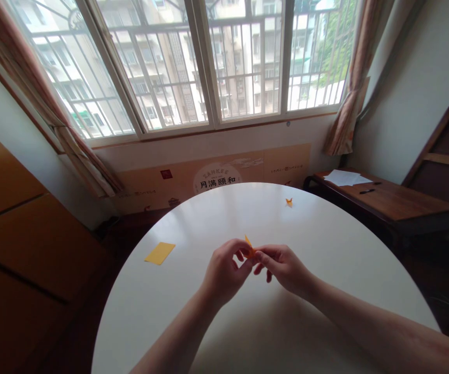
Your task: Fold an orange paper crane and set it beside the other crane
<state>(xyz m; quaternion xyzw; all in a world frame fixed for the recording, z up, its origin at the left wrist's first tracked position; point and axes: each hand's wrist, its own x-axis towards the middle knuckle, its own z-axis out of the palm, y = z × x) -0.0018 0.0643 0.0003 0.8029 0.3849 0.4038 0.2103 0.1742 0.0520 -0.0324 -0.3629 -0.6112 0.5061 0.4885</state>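
Above the middle of the white round table (224, 208), my left hand (226, 267) and my right hand (282, 265) meet at a small piece of folded orange paper (249, 251). Both hands pinch it between thumb and fingers. One pointed tip of the paper sticks up over the left fingertips; much of the rest is hidden by the fingers. A finished-looking orange paper crane (289, 202) sits near the table's far right edge. To the left of my hands lies a flat stack or sheet of yellow paper (160, 253).
Beyond the table's right side stands a wooden chair (403, 205) with white sheets (347, 177) and a black pen (367, 191) on its seat. A printed cardboard panel (286, 161) leans under the barred window. An orange-brown cabinet (14, 228) is at the left.
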